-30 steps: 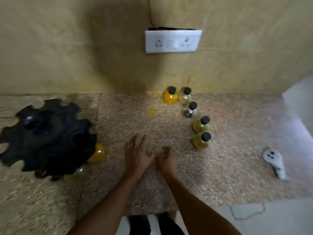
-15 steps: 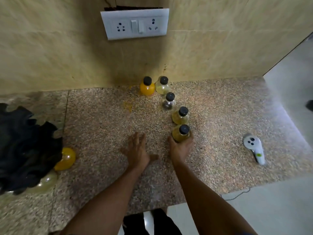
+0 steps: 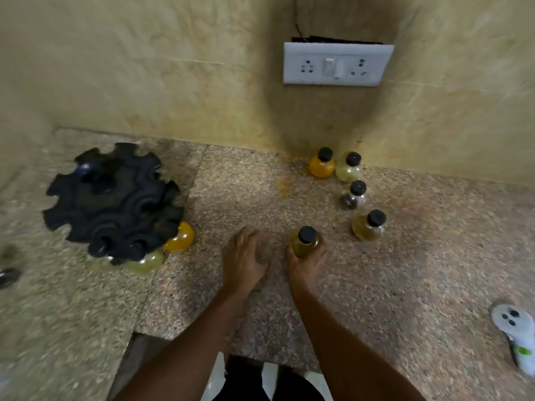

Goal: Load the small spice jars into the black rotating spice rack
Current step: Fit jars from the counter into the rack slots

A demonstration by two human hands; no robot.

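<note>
Dark object: at 9 o'clock, cut off by the frame's left edge (image 3: pixel 8 276); too blurred to make out.
Spice rack: black, scalloped (image 3: pixel 113 199), at 10 o'clock on the granite counter (image 3: pixel 419 285); motion blur smears its slots.
Jars in rack: two show at its near right edge, an orange one (image 3: pixel 180 241) and a pale yellow one (image 3: pixel 146 263), both partly hidden under the rack's rim.
Left hand: (image 3: pixel 243 261) at centre, fingers spread and laid flat on the counter, holding nothing.
Right hand: (image 3: pixel 305 266) just right of the left, fingers curled round the body of a yellow jar (image 3: pixel 304 244); only the black cap and upper glass show above the fingers.
Loose jars: four stand at 1 o'clock, all black-capped: orange (image 3: pixel 322 164) and pale yellow (image 3: pixel 348 168) side by side at the wall, a dark-filled one (image 3: pixel 353 196) nearer, an olive-yellow one (image 3: pixel 368 227) nearest the right hand.
Jar count: seven in all.
Wall socket: one white plate (image 3: pixel 337 64) at 12 o'clock.
Controller: one white handheld device (image 3: pixel 518 337) at 4 o'clock, cut off by the right edge.
</note>
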